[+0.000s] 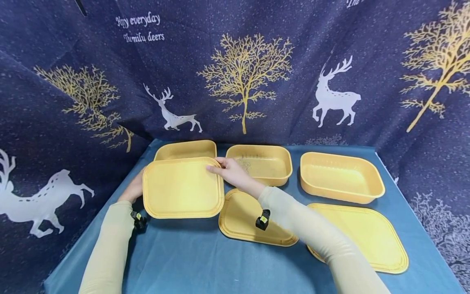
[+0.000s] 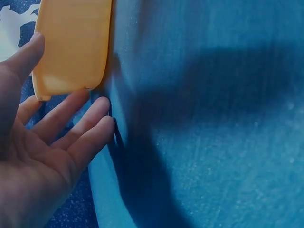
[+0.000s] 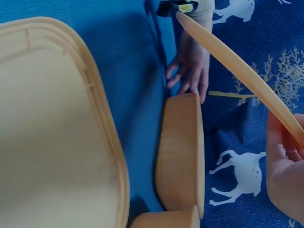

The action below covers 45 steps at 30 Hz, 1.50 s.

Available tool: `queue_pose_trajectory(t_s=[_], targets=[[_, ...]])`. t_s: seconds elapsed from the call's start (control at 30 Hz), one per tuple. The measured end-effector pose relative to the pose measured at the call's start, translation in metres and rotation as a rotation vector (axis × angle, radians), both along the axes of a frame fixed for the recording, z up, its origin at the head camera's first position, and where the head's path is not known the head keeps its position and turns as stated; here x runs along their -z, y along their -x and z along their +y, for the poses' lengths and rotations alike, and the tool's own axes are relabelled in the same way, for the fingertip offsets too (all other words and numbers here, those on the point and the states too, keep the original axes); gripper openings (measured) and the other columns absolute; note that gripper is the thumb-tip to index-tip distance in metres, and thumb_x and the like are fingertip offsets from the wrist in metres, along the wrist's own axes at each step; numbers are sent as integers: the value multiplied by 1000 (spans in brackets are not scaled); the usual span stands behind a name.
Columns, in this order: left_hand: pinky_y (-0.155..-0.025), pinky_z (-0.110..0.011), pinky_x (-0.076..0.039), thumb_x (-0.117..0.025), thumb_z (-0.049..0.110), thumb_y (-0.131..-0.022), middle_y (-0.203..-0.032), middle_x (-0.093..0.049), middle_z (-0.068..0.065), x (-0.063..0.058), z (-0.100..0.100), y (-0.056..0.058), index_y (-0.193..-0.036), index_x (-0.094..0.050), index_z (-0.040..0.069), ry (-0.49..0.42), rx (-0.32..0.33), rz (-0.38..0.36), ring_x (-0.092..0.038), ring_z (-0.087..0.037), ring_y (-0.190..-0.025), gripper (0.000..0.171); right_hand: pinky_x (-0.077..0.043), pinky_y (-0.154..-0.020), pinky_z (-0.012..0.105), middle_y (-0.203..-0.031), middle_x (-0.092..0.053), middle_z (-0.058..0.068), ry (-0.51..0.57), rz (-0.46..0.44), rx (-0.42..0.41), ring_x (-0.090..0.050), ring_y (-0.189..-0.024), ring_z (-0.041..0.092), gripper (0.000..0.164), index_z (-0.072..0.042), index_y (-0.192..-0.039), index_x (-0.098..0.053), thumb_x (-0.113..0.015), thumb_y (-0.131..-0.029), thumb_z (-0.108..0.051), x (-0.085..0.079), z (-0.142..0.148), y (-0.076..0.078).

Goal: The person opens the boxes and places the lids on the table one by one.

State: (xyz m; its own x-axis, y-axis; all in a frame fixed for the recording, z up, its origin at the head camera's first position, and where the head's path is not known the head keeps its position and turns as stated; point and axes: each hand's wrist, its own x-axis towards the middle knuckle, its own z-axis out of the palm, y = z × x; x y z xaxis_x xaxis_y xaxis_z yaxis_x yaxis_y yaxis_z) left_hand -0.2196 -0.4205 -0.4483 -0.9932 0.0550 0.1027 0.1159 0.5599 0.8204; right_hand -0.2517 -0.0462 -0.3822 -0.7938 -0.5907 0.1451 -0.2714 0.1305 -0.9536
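My right hand (image 1: 236, 173) pinches a yellow plastic lid (image 1: 183, 190) by its upper right edge, thumb on the face towards me. The lid is raised and tilted in front of the left yellow container (image 1: 187, 150), hiding much of it. In the right wrist view the lid (image 3: 237, 61) appears edge-on. My left hand (image 1: 135, 188) is partly behind the lid's left edge. In the left wrist view this hand (image 2: 52, 142) touches one end of the container (image 2: 73, 47) with fairly straight, spread fingers and the thumb at its rim.
A middle container (image 1: 264, 163) and a right container (image 1: 341, 175) stand along the back of the blue cloth (image 1: 176, 257). In front of them lie two more lids, a middle lid (image 1: 242, 216) and a right lid (image 1: 367, 232). A patterned curtain (image 1: 279, 24) hangs close behind.
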Motion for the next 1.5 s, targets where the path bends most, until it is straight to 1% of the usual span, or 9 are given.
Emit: queue_pose_trajectory(t_s=[0.1,0.27,0.5,0.7,0.9,1.03,1.23,1.37,1.5], targets=[[-112,-62,-27,-53,29,-106,-156,-27,-33,-1,-1,2,-161,-9,2,47,-24,-72,-29,-48,-141,76,-44,-67,23,-83,-68,-2,8,-40,-18,-55,-71,9,23,-5,-112,-72,-68,-99,-23,7,-1,-2],[-88,-45,-48,-53,20,-105,-124,-55,-33,0,-1,3,-163,-7,7,105,-65,-137,-57,-39,-106,75,-47,-66,23,-84,-68,-1,28,-118,-38,-57,-72,9,24,-1,-114,-70,-67,-99,-19,20,-4,-4],[-100,-53,-45,-58,43,-102,-138,-51,-36,0,2,4,-163,0,10,93,-90,-184,-53,-44,-125,91,-37,-64,24,-74,-53,-4,-19,-113,-36,-45,-68,11,16,-5,-98,-68,-67,-99,-21,34,-6,-10],[-79,-34,-56,-58,49,-100,-134,-54,-36,1,3,3,-163,1,10,82,-99,-196,-66,-32,-106,95,-39,-64,24,-73,-55,-4,-27,-167,-22,-47,-68,10,14,-7,-91,-66,-68,-98,-19,45,-9,-11],[-81,-33,-55,-59,50,-100,-135,-54,-35,1,4,2,-163,1,12,73,-107,-204,-65,-33,-108,95,-40,-53,25,-68,-59,-4,-36,-243,-14,-49,-56,8,15,-4,-101,-70,-68,-99,-19,53,-11,-12],[-87,-39,-52,-58,54,-99,-136,-53,-34,0,5,3,-163,2,13,106,-127,-212,-61,-37,-113,97,-30,-47,23,-58,-48,-6,-87,-207,6,-37,-48,8,18,-6,-101,-72,-69,-98,-24,57,-10,-12],[-93,-49,-47,-57,57,-98,-139,-50,-34,-2,6,2,-163,3,16,123,-133,-231,-55,-42,-118,98,-39,-50,25,-61,-60,-5,-172,-140,5,-51,-52,10,21,-11,-105,-75,-68,-98,-30,59,-10,-12],[-98,-55,-46,-57,58,-98,-142,-48,-35,-3,6,2,-163,4,18,114,-122,-242,-53,-44,-122,98,-38,-49,25,-55,-46,-6,-232,-100,12,-46,-49,10,24,-15,-85,-68,-68,-98,-34,61,-12,-10],[-97,-54,-46,-56,59,-97,-143,-47,-34,-3,4,2,-163,6,19,103,-109,-257,-55,-42,-120,99,-34,-51,25,-54,-33,-6,-313,-25,38,-38,-47,11,44,-16,-67,-45,-68,-98,-38,64,-17,-4]])
